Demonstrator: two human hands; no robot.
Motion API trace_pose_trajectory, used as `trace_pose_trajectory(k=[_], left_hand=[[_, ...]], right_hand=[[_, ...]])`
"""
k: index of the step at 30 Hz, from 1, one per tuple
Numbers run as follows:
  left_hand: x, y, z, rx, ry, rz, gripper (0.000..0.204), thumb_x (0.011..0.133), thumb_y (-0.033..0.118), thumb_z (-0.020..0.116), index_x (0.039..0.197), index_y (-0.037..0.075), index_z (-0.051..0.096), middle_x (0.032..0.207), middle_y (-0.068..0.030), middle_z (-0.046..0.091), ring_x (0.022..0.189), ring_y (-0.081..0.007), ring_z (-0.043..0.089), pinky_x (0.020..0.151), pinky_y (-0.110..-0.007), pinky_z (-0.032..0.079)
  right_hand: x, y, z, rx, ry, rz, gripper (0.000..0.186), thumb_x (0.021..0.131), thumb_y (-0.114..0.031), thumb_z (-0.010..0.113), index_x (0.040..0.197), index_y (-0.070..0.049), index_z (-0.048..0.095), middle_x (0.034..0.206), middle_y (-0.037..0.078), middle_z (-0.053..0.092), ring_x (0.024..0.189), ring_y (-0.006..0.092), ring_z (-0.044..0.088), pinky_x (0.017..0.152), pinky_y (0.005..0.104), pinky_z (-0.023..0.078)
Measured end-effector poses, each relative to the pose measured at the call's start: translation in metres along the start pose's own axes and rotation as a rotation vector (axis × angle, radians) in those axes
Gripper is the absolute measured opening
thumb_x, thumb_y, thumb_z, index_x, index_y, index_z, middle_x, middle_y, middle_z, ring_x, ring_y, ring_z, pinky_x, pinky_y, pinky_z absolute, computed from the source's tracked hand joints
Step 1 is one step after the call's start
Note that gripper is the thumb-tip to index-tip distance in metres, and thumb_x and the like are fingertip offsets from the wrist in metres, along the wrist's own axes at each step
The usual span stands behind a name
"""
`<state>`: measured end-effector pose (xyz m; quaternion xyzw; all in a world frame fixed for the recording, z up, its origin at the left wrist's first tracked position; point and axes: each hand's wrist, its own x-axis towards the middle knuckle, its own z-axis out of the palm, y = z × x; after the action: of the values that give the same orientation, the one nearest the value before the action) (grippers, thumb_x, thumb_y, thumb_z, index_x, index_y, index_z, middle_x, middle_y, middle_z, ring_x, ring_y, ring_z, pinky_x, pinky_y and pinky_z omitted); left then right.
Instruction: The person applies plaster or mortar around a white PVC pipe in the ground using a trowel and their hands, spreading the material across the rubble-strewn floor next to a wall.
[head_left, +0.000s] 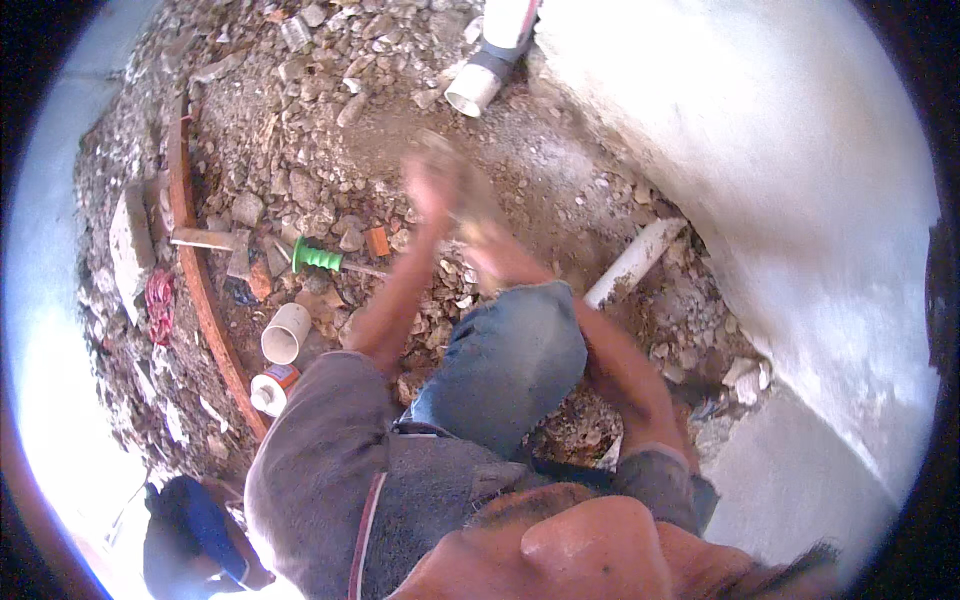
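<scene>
Both of my hands are smeared by motion, close together over the rubble in front of my bent knee. My left hand is the farther one, and my right hand is just nearer and to its right. A blurred brownish long shape lies between and beside them; its kind and whether it is held cannot be made out. Left of my left forearm lies a chisel with a ribbed green grip. A dirty white pipe sticks out of the ground right of my right hand.
Another white pipe with a grey band lies along the wall. At left are a long reddish-brown bar, a wooden-handled tool, a short pipe piece, a white-capped container and red cord. A person is lower left.
</scene>
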<state>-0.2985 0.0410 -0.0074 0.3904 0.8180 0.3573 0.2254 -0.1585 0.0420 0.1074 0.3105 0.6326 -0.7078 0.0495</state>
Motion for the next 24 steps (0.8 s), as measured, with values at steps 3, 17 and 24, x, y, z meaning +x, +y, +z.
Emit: trace_pose_trajectory(k=[3,17,24], left_hand=[[0.103,-0.007,-0.172,-0.28,0.389,0.06,0.04,0.086,0.021,0.054,0.118,0.0,0.042,0.118,-0.0209,0.045,0.107,-0.0327,0.047,0.09,-0.045,0.038],[-0.064,-0.083,-0.014,0.166,-0.237,0.356,0.032,0.089,0.02,0.046,0.116,0.003,0.051,0.111,-0.0115,0.056,0.103,-0.0203,0.053,0.086,-0.034,0.042],[-0.16,-0.015,0.138,-0.232,-1.231,0.264,0.036,0.087,0.028,0.054,0.118,0.009,0.053,0.107,-0.0133,0.061,0.097,-0.0241,0.057,0.085,-0.037,0.045]], right_hand=[[0.075,-0.099,0.005,-0.121,-0.103,-0.243,0.033,0.077,-0.014,0.056,0.102,0.006,0.049,0.066,0.012,0.058,0.056,0.0229,0.059,0.049,0.0371,0.048],[-0.195,0.177,-0.017,-0.606,0.388,0.293,0.05,0.083,-0.024,0.047,0.127,-0.001,0.039,0.12,0.026,0.049,0.107,0.0395,0.051,0.091,0.0459,0.042],[-0.325,0.25,-0.042,-0.476,0.846,0.633,0.056,0.081,-0.03,0.055,0.129,-0.008,0.038,0.107,0.027,0.056,0.098,0.04,0.056,0.082,0.0464,0.046]])
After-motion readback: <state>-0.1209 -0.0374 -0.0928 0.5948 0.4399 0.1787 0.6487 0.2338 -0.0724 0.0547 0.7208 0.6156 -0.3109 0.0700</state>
